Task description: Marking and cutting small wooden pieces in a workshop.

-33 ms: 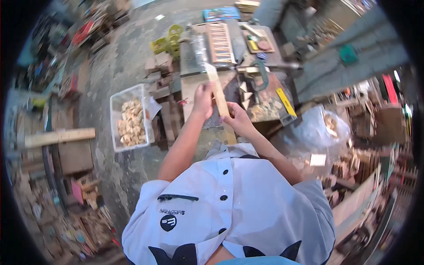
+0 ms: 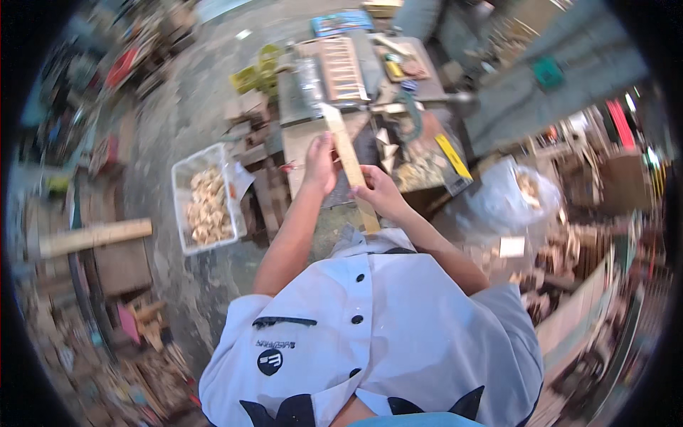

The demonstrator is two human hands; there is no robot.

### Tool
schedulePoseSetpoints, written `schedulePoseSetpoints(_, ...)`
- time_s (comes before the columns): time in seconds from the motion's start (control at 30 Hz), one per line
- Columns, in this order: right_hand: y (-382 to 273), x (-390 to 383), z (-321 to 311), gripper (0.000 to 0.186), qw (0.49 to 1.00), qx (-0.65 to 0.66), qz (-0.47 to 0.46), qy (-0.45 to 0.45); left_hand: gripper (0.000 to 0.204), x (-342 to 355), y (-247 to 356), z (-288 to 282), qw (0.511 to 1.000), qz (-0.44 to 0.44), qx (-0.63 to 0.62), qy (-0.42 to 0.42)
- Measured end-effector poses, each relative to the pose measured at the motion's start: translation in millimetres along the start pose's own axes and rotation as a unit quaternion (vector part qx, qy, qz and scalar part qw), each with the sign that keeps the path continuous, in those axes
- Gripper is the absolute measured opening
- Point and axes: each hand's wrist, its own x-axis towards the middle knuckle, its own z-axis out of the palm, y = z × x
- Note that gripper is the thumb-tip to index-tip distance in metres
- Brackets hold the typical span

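Note:
A long pale wooden strip (image 2: 346, 149) slants away from my waist over the near edge of the workbench (image 2: 302, 146), its far end cut at an angle. My left hand (image 2: 321, 167) holds it along the left edge, fingers partly hidden beneath. Lower down, on the right edge, my right hand (image 2: 380, 193) grips the same strip, with the thumb on top. Small triangular wood offcuts (image 2: 388, 151) lie on the bench right of the strip, near a blue-green clamp (image 2: 413, 117). A yellow-handled square (image 2: 452, 156) rests at the bench's right edge.
A white plastic crate (image 2: 178, 206) of wood blocks stands on the floor to the left. Right of the bench sits a clear plastic bag (image 2: 491, 203) with wood pieces inside. Farther back on the bench is a slatted wooden frame (image 2: 343, 67). Stacked lumber lines both sides.
The view has shifted slightly, so the bench appears a little farther left. Both hands keep their hold on the wooden strip.

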Motion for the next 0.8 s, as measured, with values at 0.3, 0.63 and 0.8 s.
schedulePoseSetpoints(0.3,6,-97,-72,0.033,0.965,0.143,0.079,0.205,0.018,-26,-64,3,0.959,-0.163,0.173,-0.153)
schedulePoseSetpoints(0.63,17,-187,-232,0.029,0.75,0.339,-0.06,0.564,0.021,-50,-118,2,0.903,-0.267,0.316,-0.116)
schedulePoseSetpoints(0.8,20,-199,-374,0.024,0.757,0.226,0.008,0.613,0.024,-38,-119,23,0.869,-0.307,0.38,-0.077)
